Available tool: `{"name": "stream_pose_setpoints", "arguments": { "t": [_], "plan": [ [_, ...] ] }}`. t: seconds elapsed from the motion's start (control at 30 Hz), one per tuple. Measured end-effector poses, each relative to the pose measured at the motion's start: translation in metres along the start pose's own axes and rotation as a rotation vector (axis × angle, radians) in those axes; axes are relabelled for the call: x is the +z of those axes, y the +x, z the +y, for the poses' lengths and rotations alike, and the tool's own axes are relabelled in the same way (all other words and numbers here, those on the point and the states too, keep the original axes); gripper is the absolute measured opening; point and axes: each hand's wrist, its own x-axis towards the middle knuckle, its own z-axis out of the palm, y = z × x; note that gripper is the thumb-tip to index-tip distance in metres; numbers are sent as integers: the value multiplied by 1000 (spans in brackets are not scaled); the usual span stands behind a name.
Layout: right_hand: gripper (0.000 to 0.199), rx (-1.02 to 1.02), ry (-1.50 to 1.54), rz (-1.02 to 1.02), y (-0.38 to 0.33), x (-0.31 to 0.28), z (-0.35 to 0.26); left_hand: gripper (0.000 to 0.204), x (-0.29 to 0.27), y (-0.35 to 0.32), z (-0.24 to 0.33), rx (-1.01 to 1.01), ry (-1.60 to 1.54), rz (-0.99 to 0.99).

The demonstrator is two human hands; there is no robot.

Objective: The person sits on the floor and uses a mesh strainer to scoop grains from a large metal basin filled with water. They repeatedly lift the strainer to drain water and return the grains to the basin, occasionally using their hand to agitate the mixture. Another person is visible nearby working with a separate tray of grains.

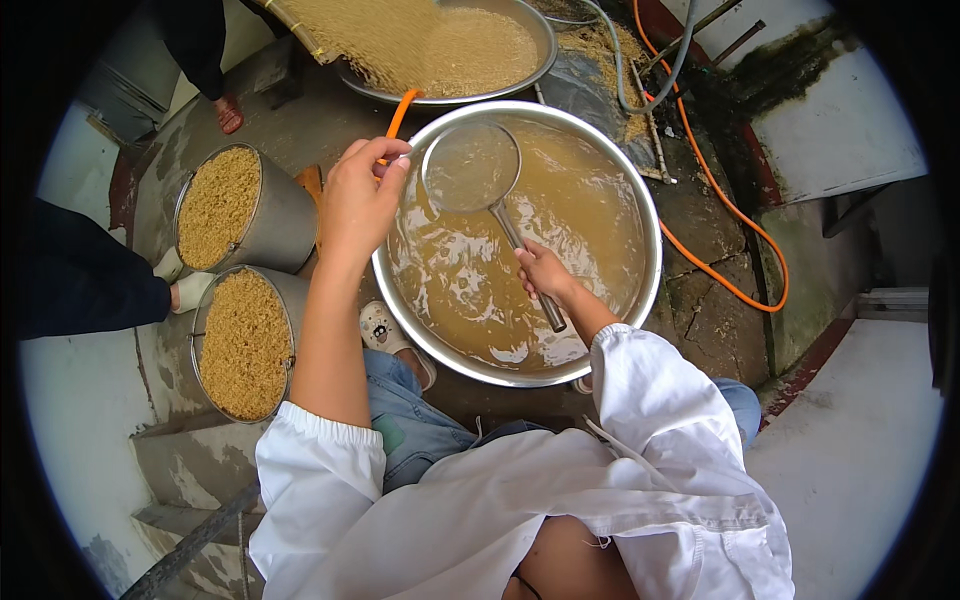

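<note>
Left of the left hand stand two metal buckets of grain, and beyond it a grain-filled bowl. That hand is raised, fingers curled beside an orange hose, grip unclear; the right hand wraps around the handle of a strainer over the water basin.

Wet grey floor beneath two buckets, metal basin, hose.

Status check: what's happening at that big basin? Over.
Right hand gripping strainer over basin of murky water. Left hand by orange hose, grip unclear. Nothing visibly blocking strainer.
</note>
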Motion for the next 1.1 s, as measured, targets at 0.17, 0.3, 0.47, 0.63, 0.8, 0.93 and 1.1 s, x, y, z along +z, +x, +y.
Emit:
{"name": "stream_pose_setpoints", "arguments": {
  "t": [0.17, 0.3, 0.47, 0.63, 0.8, 0.93, 1.1],
  "plan": [
    [48, 82, 394, -181, -68, -19, -2, 15, -5, -1, -4, 14, 5, 36],
    [48, -43, 113, 296, -113, -62, 9, 15, -8, -3, -6, 14, 2, 39],
    [52, 32, -829, 936, -120, -129, 49, 16, -9, -5, -4, 19, 17, 26],
    [48, 66, -501, 672, -95, -106, 83, 16, -6, -4, -1, 12, -7, 19],
    [43, 135, 167, 166, -92, -35, 64, 17, -8, -5, -4, 27, -17, 30],
    [48, 132, 476, -47, -120, -26, 34, 16, -12, -6, -3, 43, -9, 52],
    [48, -53, -109, 421, -133, -69, 24, 18, -8, -8, -11, 118, 43, 74]
  ]
}}
